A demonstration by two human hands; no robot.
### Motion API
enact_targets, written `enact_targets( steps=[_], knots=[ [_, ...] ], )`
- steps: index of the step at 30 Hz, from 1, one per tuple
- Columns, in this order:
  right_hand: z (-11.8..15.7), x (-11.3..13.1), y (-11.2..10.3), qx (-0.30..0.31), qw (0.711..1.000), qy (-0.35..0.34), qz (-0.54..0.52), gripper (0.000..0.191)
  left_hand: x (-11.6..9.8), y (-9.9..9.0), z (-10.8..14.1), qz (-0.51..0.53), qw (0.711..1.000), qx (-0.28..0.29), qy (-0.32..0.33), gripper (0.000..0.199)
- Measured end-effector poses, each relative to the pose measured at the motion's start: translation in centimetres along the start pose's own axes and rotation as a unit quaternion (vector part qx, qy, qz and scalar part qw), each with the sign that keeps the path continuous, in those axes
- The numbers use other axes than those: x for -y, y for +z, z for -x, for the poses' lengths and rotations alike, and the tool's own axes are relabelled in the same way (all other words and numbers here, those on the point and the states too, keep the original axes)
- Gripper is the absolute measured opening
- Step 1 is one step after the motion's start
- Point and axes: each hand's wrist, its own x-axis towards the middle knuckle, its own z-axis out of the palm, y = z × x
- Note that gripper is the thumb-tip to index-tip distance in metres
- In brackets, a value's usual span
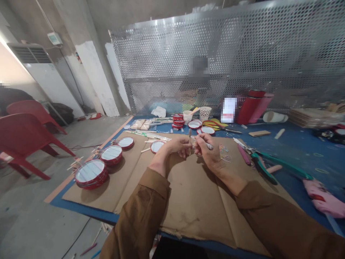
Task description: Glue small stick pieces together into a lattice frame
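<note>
My left hand (178, 145) is closed with its fingertips around a small flat wooden stick (190, 133), which stands upright above the brown cardboard (185, 194). Close beside it, my right hand (208, 148) grips a white pen-like tool (209, 146), its tip hidden by the fingers. To the left of my hands a round red tin with a white face (157, 146) lies on the cardboard, with thin sticks under its edge. Small coloured rubber bands (225, 154) are scattered just right of my right hand.
Several red-rimmed round tins (111, 153) line the cardboard's left side. Teal-handled pliers (265, 169) and a pink cutter (244, 154) lie at right. Paper cups (205, 113), yellow scissors (215, 125), a phone (229, 110) and a red bottle (250, 107) stand or lie behind, before a perforated metal screen (167, 54).
</note>
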Motion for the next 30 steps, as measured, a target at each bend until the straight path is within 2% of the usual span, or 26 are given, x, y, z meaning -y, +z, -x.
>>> enact_targets(
  steps=[10,30],
  knots=[
    [0.03,-0.07,0.03,-0.006,1.000,-0.005,-0.021,0.034,-0.35,0.17,0.24,0.007,1.000,-0.009,0.001,0.021],
    [-0.01,-0.19,0.03,0.002,1.000,-0.002,-0.019,0.034,0.25,-0.02,-0.11,0.019,1.000,-0.001,0.010,0.026]
  ],
)
